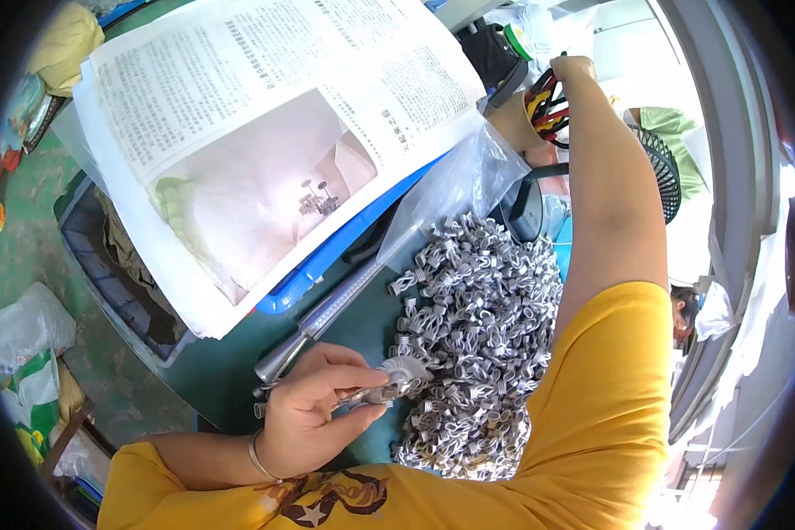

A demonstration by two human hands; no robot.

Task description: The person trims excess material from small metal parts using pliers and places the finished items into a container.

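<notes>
Low in the middle, my left hand (314,402) pinches a small silvery metal part (405,373) with a round, finely ridged edge between thumb and fingers. Just right of it spreads a large heap of small grey metal fittings (481,327), each with a ridged neck and loops. My right arm stretches far forward to the upper right. There my right hand (576,67) is closed over a holder (512,122) of hand tools (548,110) with red, yellow and black handles. Its fingertips are mostly hidden, so what it grips is unclear.
Large printed sheets (265,79) cover the far left of the green table (362,331). A silvery metal rod (314,327) and a clear plastic bag (459,181) lie beside the heap. A grey bin (119,309) stands at left; a black fan (658,168) is beyond my right arm.
</notes>
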